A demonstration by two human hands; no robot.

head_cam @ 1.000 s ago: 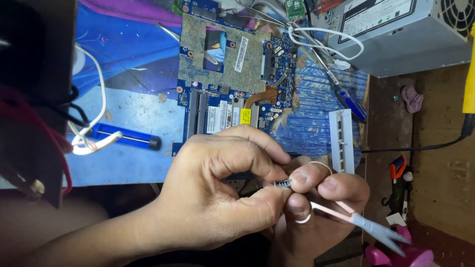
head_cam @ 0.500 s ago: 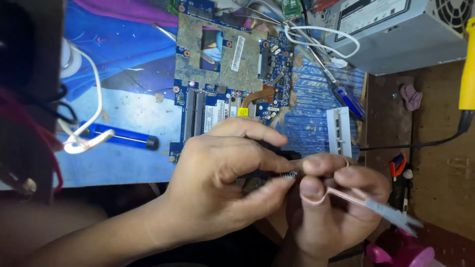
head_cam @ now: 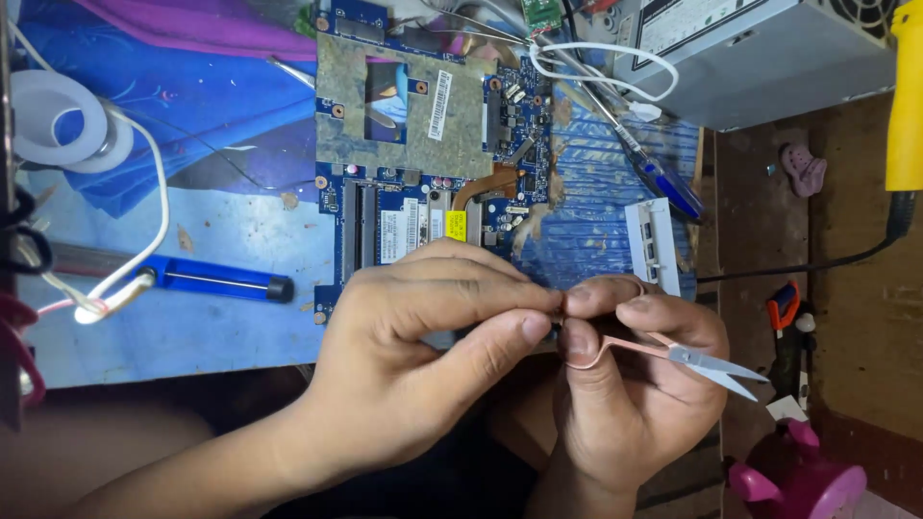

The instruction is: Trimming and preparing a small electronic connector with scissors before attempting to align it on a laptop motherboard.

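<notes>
Blue worktop (head_cam: pixel 192 327) holds a circuit board (head_cam: pixel 423 144) on the far side. Near it, both hands meet fingertip to fingertip: left hand (head_cam: pixel 423 370) pinches something tiny, right hand (head_cam: pixel 635 375) grips small scissors (head_cam: pixel 716 367) pointing right.

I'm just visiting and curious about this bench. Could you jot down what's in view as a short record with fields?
Left hand: fingertips pinched against the right hand's; whatever sits between them is hidden
Right hand: holds small pink-handled snips, blades pointing right
Behind hands: blue circuit board
Work surface: blue mat
Left side: blue-handled tool, white tape roll
Top right: grey power supply box
Right edge: yellow tool with black cord
</notes>
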